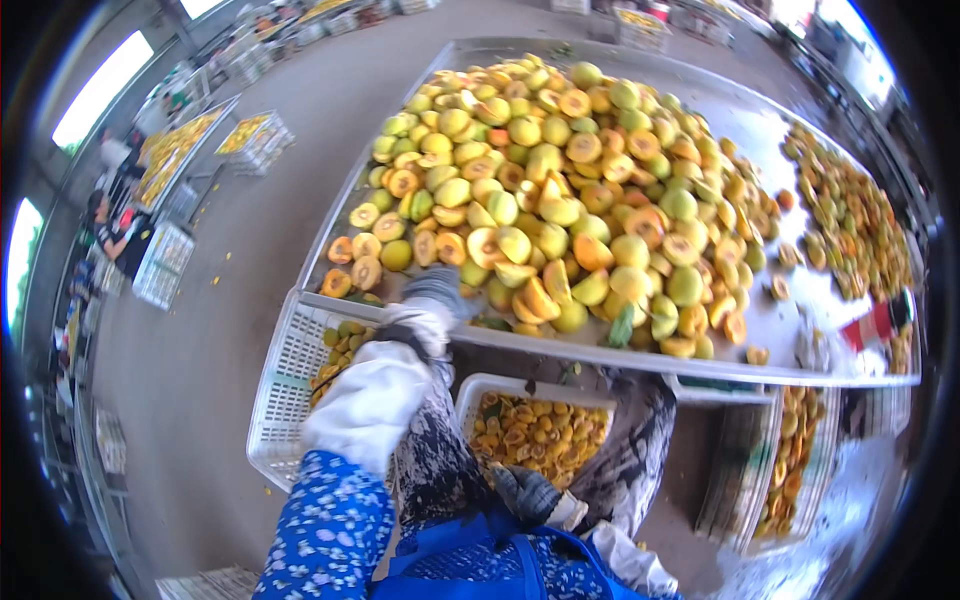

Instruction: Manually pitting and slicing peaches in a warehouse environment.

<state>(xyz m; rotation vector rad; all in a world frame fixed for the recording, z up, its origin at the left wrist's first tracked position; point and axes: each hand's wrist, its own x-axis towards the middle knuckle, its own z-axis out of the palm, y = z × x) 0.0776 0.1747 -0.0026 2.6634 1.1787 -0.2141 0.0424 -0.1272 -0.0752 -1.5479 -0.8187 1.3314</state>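
My left hand (435, 294), in a grey glove, reaches over the near edge of the metal table (645, 354) and is next to the yellow fruit halves (451, 248); motion blur hides its fingertips and any grip. My right hand (525, 495), also in a grey glove, is low between my knees, in front of a white crate of fruit halves (540, 435); what its fingers hold cannot be made out. A large heap of whole and halved yellow fruit (555, 202) covers much of the table. A green leaf (622, 325) lies at the heap's near edge.
A white perforated crate (281, 382) holding fruit stands at the table's left corner. More crated fruit (787, 457) is below right. A second heap (855, 210) and a red container (870, 327) are on the table's right. A person (109, 232) sits at far left near crates.
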